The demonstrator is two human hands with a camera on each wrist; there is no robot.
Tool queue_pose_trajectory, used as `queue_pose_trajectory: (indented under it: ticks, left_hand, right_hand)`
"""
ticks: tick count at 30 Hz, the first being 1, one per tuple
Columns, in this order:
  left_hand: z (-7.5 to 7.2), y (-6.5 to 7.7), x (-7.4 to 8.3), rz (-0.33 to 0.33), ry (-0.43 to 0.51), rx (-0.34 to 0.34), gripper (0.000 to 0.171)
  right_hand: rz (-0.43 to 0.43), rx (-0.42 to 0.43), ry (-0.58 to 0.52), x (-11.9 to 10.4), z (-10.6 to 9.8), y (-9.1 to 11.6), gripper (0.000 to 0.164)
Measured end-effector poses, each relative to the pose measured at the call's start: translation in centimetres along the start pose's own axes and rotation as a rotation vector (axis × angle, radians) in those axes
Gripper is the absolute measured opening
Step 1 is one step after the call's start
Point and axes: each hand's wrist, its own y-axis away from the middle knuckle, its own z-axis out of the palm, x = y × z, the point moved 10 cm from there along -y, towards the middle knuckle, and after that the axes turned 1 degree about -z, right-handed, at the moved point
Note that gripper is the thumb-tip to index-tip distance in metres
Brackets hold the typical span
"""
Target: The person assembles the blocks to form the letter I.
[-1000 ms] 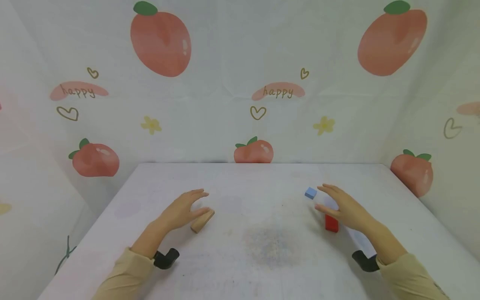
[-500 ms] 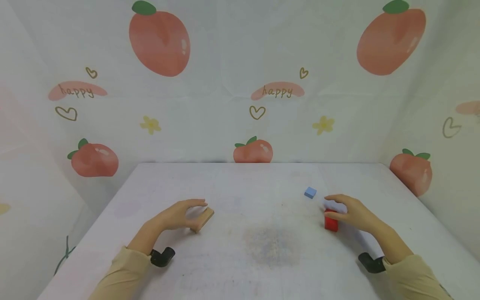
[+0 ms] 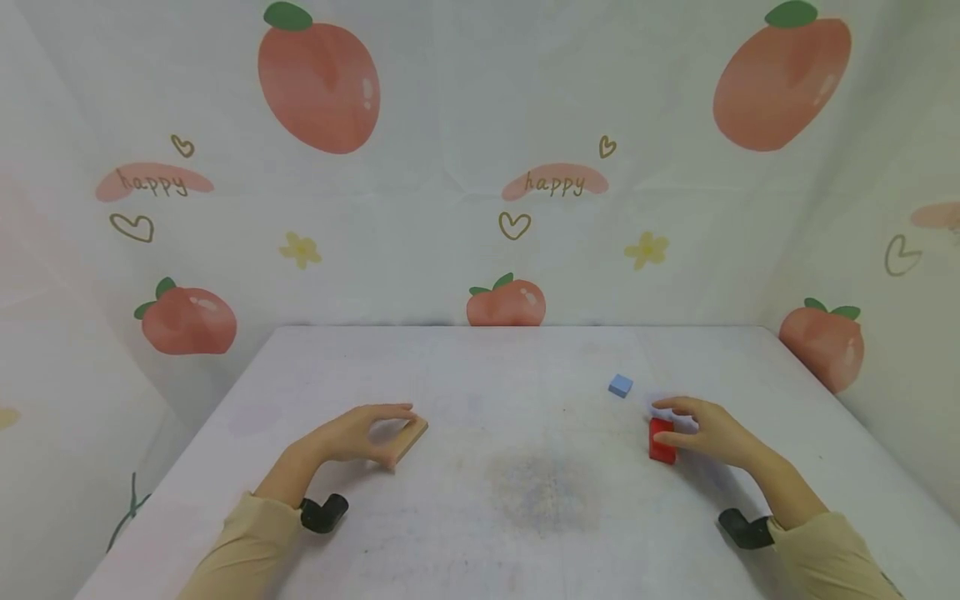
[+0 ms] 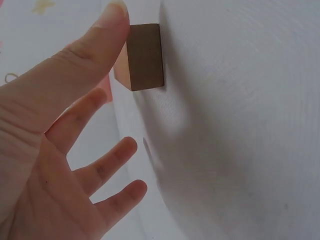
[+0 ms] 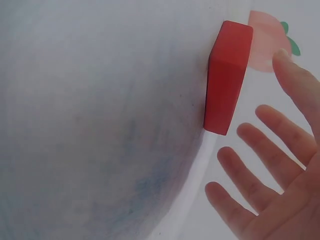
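A light wooden block (image 3: 408, 439) lies on the table at the left. My left hand (image 3: 356, 433) arches over it, thumb by its near end and fingertips by its far end. In the left wrist view the thumb (image 4: 82, 62) overlaps the edge of the wooden block (image 4: 146, 57), whose end face stays uncovered; the other fingers are spread, one hidden behind the thumb. My right hand (image 3: 716, 432) is over a red block (image 3: 662, 448) at the right. The right wrist view shows its fingers (image 5: 270, 160) spread and apart from the red block (image 5: 227, 77).
A small blue block (image 3: 620, 385) lies beyond the red one, toward the table's back. The white table (image 3: 517, 392) ends at a cloth backdrop (image 3: 442, 108) printed with peaches. Black wrist mounts (image 3: 324, 513) sit under both wrists.
Both hands have lowered toward their blocks over the last second; the right one also shifted slightly right. The last half second brought only small movement. All three blocks keep their places.
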Motion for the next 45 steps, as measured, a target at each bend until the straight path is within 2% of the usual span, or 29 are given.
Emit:
queue_pose_trajectory:
  ticks: [7, 15, 24, 32, 40, 45]
  left_hand:
    - [0.8, -0.1, 0.2, 0.019, 0.009, -0.057, 0.073]
    - [0.9, -0.3, 0.3, 0.035, -0.001, -0.065, 0.071]
    - [0.9, -0.5, 0.5, 0.072, -0.065, -0.047, 0.070]
    - [0.7, -0.8, 1.5, 0.134, -0.108, -0.012, 0.069]
    - [0.7, -1.0, 1.2, 0.100, -0.094, 0.006, 0.066]
    - [0.6, -1.2, 1.1, 0.088, -0.094, 0.033, 0.065]
  right_hand:
    - [-0.017, -0.028, 0.001, 0.1, 0.2, 0.1, 0.046]
    - [-0.031, -0.041, -0.004, -0.1, 0.3, 0.2, 0.044]
    - [-0.001, -0.068, -0.024, 0.2, 0.5, 0.3, 0.046]
    - [-0.022, -0.070, -0.039, 0.1, 0.6, 0.3, 0.046]
    - [-0.096, -0.054, -0.039, -0.5, 0.3, 0.3, 0.038]
    - [-0.109, -0.058, -0.041, -0.6, 0.4, 0.2, 0.031]
